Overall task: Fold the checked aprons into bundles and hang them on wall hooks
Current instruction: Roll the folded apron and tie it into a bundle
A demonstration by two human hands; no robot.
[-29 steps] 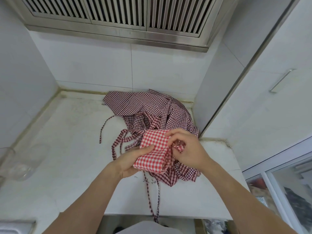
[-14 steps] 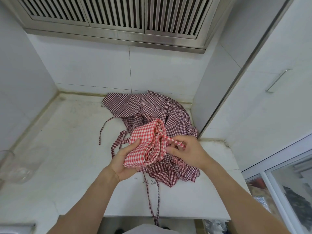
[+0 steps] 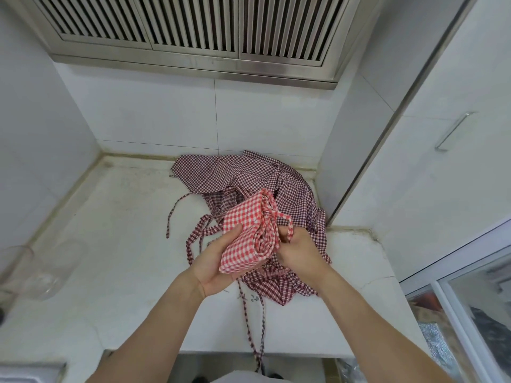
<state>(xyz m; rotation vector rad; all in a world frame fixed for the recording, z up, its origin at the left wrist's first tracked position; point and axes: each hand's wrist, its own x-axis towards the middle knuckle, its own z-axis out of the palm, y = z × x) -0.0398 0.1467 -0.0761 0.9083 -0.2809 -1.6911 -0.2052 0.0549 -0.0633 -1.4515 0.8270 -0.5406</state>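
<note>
The left hand (image 3: 213,268) is cradling the folded red checked apron (image 3: 250,234) from below, its fingers curled around the bundle's underside and thumb pressing on top. The right hand (image 3: 297,251) is gripping the bundle's right edge, fingers curled into the cloth just below a looping red tie (image 3: 284,221). Behind and beneath both hands, darker checked aprons (image 3: 243,178) are lying heaped on the white bench (image 3: 116,244).

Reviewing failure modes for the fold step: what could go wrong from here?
1. The red checked bundle is held loosely between the left hand and right hand; its folds could spring open if either grip slips.
2. Its strap could snag the dark checked apron pile beneath, dragging the pile along.
</note>
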